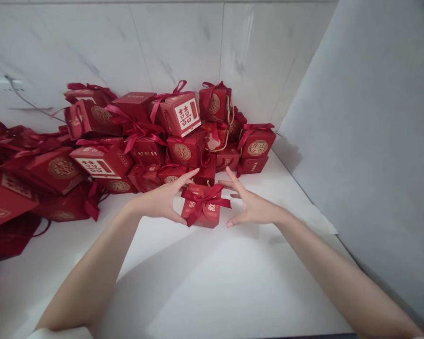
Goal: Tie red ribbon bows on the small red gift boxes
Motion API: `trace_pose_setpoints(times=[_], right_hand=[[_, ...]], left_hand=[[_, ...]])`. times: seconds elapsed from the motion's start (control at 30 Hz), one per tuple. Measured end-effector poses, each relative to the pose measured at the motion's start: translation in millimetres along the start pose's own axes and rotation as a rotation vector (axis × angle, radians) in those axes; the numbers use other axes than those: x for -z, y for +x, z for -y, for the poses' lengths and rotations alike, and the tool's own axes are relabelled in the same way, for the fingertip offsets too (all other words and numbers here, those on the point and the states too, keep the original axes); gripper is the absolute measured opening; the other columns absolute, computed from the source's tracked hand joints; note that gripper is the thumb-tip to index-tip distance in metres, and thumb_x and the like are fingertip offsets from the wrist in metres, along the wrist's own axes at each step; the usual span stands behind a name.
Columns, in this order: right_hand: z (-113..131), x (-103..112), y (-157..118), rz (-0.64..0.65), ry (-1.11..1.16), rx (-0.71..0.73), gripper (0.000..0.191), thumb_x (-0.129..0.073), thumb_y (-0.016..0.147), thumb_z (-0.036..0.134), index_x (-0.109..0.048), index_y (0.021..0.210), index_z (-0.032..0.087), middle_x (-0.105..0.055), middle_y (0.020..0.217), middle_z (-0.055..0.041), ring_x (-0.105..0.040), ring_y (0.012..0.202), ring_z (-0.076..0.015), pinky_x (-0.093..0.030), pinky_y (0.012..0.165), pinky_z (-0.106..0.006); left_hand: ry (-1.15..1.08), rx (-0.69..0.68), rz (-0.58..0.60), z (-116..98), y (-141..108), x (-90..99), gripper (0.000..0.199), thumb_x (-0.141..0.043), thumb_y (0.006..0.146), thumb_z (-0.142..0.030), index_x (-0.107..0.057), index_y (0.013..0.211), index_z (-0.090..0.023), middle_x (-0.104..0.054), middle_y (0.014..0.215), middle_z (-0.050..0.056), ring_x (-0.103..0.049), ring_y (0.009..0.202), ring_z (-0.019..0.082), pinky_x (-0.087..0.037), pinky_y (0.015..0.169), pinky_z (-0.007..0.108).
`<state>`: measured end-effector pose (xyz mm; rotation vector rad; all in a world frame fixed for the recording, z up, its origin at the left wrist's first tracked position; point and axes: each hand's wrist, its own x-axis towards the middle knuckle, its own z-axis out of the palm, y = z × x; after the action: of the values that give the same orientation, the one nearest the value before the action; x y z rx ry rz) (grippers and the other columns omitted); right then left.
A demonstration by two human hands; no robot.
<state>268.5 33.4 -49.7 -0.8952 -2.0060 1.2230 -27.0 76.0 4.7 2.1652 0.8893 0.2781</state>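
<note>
left hand (159, 200), at the edge of the box (212, 217), and right hand (254, 207), clear of it, curve open mid-frame, clasping nothing.
its bow (204, 200) looks finished; the box stands before the pile (185, 151), upper left to centre.

**Red ribboned box (213, 219) sat between two spread hands**

The box was small, squarish and red, with pale Chinese characters printed on either side of a tied bow (204, 199). The bow, in glossy darker-red ribbon, crossed the middle of the box; one tail ran toward its lower left corner and another stuck out past its right edge. The box looked closed, and sat slightly turned over the white table (212, 287), just in front of the heaped red boxes (146, 153). The left hand (160, 200) curved around its left side, thumb at the lower corner; the right hand (254, 207) stood just apart.
</note>
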Motion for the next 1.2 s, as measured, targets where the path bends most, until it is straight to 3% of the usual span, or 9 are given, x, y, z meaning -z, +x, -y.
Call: trace_pose_setpoints(times=[0.1, 0.17, 0.27, 0.47, 0.6, 0.77, 0.9, 1.07, 1.2], right_hand=[[-25.4, -18.2, -1.7, -0.055, 0.056, -0.030, 0.135, -0.088, 0.062, 0.038, 0.010, 0.154, 0.035, -0.015, 0.162, -0.0136, -0.019, 0.149, -0.0281, -0.018, 0.119, -0.052], [-37.4, -34.8, 0.4, -0.110, 0.082, -0.004, 0.135, -0.091, 0.057, 0.038, 0.002, 0.156, 0.032, -0.017, 0.162, -0.0130, -0.018, 0.149, -0.0281, -0.014, 0.121, -0.049], [-43.9, -56.0, 4.7, -0.187, 0.200, 0.076, 0.123, -0.087, 0.063, 0.036, -0.006, 0.155, 0.028, -0.028, 0.158, -0.0134, -0.029, 0.146, -0.0271, -0.022, 0.120, -0.046], [-36.4, -67.8, 5.3, -0.243, 0.313, 0.025, 0.101, -0.085, 0.063, 0.035, -0.028, 0.145, 0.020, -0.045, 0.146, -0.0169, -0.046, 0.134, -0.0282, -0.037, 0.112, -0.045], [-29.7, -67.5, 11.1, -0.253, 0.376, -0.026, 0.084, -0.081, 0.067, 0.044, -0.040, 0.136, 0.021, -0.053, 0.140, -0.0135, -0.053, 0.127, -0.0270, -0.041, 0.109, -0.044], [-21.5, -76.4, 20.4, -0.518, 0.372, 0.032, 0.067, -0.054, 0.086, 0.060, -0.037, 0.139, 0.023, -0.042, 0.150, -0.0110, -0.040, 0.138, -0.0254, -0.033, 0.116, -0.043], [-28.7, -87.1, 12.9, -0.599, 0.235, 0.103, 0.077, -0.051, 0.085, 0.064, -0.022, 0.145, 0.024, -0.035, 0.152, -0.0146, -0.038, 0.139, -0.0297, -0.036, 0.113, -0.047], [-41.2, -92.7, 12.2, -0.702, 0.047, 0.172, 0.101, -0.067, 0.074, 0.060, -0.007, 0.147, 0.026, -0.024, 0.153, -0.0180, -0.034, 0.140, -0.0346, -0.043, 0.108, -0.049], [-44.2, -91.2, 22.0, -0.668, 0.031, 0.217, 0.105, -0.077, 0.071, 0.050, -0.008, 0.148, 0.030, -0.023, 0.154, -0.0145, -0.033, 0.141, -0.0330, -0.040, 0.111, -0.049]], left_hand=[[-0.036, -0.036, -0.046, 10.0, 2.2, -6.9, 0.127, -0.087, 0.060, -0.037, -0.004, 0.155, -0.032, -0.037, 0.151, 0.017, -0.040, 0.139, 0.033, -0.029, 0.116, 0.050], [-0.087, -0.048, -0.062, 22.3, 4.8, -17.0, 0.130, -0.087, 0.060, -0.037, 0.001, 0.155, -0.030, -0.030, 0.154, 0.019, -0.034, 0.142, 0.033, -0.025, 0.117, 0.053], [-0.229, -0.056, -0.071, 44.3, 6.8, -36.8, 0.138, -0.089, 0.057, -0.036, 0.009, 0.154, -0.029, -0.022, 0.158, 0.021, -0.031, 0.144, 0.034, -0.024, 0.118, 0.054], [-0.413, -0.067, -0.086, 68.7, -2.3, -62.6, 0.098, -0.084, 0.063, -0.041, -0.035, 0.146, -0.022, -0.040, 0.151, 0.017, -0.037, 0.141, 0.034, -0.030, 0.117, 0.049], [-0.539, -0.025, -0.146, 64.6, -4.4, -68.4, 0.088, -0.083, 0.062, -0.045, -0.045, 0.137, -0.018, -0.050, 0.143, 0.017, -0.044, 0.135, 0.034, -0.034, 0.114, 0.048], [-0.675, -0.009, -0.314, 52.8, 2.4, -79.7, 0.082, -0.077, 0.067, -0.052, -0.045, 0.136, -0.021, -0.051, 0.142, 0.013, -0.047, 0.132, 0.030, -0.037, 0.111, 0.041], [-0.740, 0.029, -0.393, 52.4, 7.8, -93.9, 0.081, -0.073, 0.067, -0.059, -0.046, 0.137, -0.027, -0.058, 0.137, 0.007, -0.041, 0.137, 0.028, -0.036, 0.111, 0.038], [-0.864, 0.067, -0.258, 60.3, 13.6, -103.1, 0.081, -0.046, 0.073, -0.081, -0.053, 0.131, -0.025, -0.068, 0.121, 0.010, -0.058, 0.120, 0.033, -0.046, 0.099, 0.046], [-1.156, 0.066, -0.178, 61.7, 11.3, -94.3, 0.073, -0.041, 0.080, -0.077, -0.054, 0.128, -0.023, -0.067, 0.122, 0.012, -0.063, 0.112, 0.030, -0.046, 0.098, 0.045]])
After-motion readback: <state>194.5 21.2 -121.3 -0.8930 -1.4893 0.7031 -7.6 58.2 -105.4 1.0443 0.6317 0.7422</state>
